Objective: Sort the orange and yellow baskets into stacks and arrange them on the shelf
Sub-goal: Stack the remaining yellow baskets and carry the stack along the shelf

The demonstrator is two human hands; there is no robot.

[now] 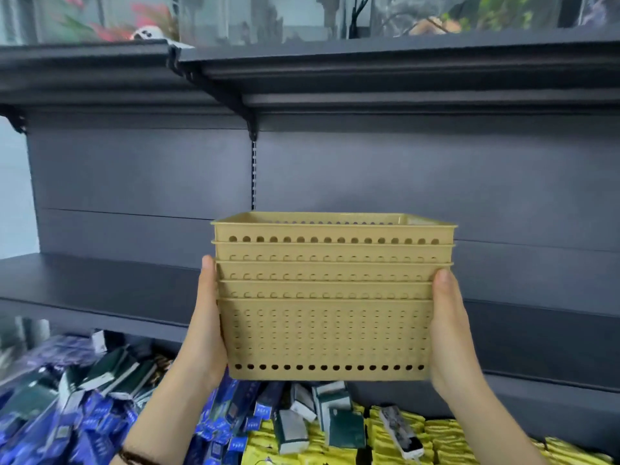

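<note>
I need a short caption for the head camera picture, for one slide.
Both hands, left and right, hold a stack of yellow baskets in front of a dark shelf.

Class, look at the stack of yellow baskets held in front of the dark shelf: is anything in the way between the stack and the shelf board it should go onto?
Nothing visible blocks it. The yellow basket stack, held by the left hand and right hand, faces a bare stretch of the shelf. The packets lie on the level below.
</note>
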